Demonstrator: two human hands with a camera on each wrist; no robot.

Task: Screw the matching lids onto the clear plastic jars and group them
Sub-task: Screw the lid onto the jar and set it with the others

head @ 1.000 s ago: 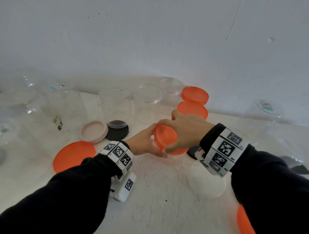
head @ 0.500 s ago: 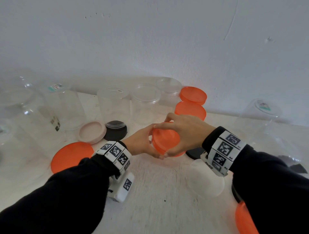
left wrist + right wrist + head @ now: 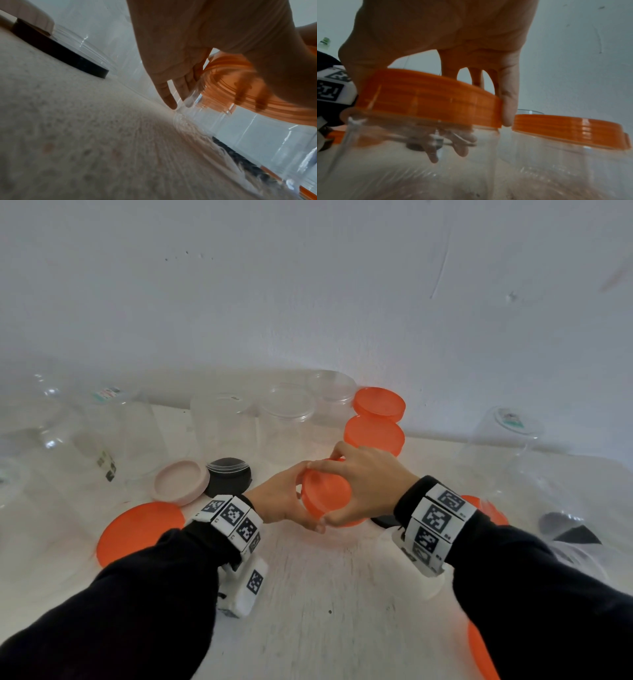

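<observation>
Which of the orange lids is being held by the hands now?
The orange lid at the centre, sitting on a clear jar: the right hand grips its rim. The other orange lids are untouched.

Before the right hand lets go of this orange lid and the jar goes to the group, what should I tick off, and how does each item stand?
1. Right hand grips the orange lid by its rim: ok.
2. Left hand steadies the clear jar against turning: ok.
3. Lid sits level on the jar mouth: ok, as the right wrist view shows it.
4. Lid screwed fully tight: cannot tell.
5. Jar base resting on the table: cannot tell.
6. Group to join, the two orange-lidded jars behind: ok, standing together.
</observation>
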